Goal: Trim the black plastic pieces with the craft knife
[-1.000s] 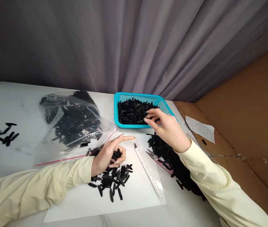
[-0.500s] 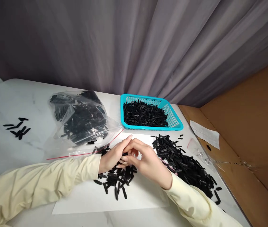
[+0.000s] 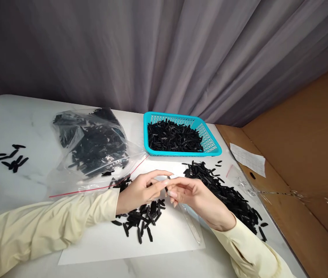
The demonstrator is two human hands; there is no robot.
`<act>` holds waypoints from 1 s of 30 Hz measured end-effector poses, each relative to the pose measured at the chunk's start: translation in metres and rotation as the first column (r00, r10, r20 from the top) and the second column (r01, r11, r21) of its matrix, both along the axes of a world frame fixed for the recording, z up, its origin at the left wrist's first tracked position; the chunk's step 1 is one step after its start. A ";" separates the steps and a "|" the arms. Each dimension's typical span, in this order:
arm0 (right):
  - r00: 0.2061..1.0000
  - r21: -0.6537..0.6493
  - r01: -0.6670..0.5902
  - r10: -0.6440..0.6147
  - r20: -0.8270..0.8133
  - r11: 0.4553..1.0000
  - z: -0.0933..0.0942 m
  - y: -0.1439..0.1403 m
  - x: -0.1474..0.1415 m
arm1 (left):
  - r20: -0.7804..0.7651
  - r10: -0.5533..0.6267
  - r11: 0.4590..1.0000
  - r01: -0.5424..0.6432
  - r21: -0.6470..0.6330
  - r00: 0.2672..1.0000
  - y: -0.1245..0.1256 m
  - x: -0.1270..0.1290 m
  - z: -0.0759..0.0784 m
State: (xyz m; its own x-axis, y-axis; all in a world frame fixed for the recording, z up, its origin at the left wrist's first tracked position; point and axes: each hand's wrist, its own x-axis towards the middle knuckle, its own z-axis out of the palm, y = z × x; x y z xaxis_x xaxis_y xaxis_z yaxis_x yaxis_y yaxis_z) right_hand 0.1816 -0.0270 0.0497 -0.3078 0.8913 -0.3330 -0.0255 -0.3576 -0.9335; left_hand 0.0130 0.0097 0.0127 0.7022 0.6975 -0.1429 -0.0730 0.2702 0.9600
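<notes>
Both hands meet fingertip to fingertip above a sheet of white paper [image 3: 164,235]: the left hand [image 3: 136,191], fingers loosely curled, and the right hand [image 3: 194,197] pinch something small and dark [image 3: 166,189] between them, too tiny to make out. Just beneath lies a scatter of short black plastic strips [image 3: 142,220]; a clear slim knife [image 3: 191,222] runs under the right palm, partly hidden. Beyond sits a turquoise plastic basket [image 3: 210,141].
</notes>
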 end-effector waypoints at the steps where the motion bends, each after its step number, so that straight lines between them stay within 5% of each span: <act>1: 1.000 -0.024 -0.007 0.007 0.000 1.000 -0.002 -0.002 0.003 | -0.013 -0.005 1.000 0.006 0.025 1.000 -0.001 -0.001 -0.001; 5: 0.999 0.007 -0.008 0.007 0.052 1.000 -0.004 -0.006 0.007 | -0.121 -0.007 0.992 0.022 0.120 0.993 -0.003 -0.003 -0.005; 17: 0.976 0.125 0.213 -0.215 0.007 0.969 0.001 -0.009 0.003 | -0.124 -0.036 0.996 0.046 0.078 0.992 -0.002 -0.002 -0.001; 30: 0.945 0.259 0.285 -0.316 0.088 0.923 0.002 -0.012 -0.001 | -0.138 -0.057 0.992 0.071 0.100 0.989 -0.001 -0.003 0.000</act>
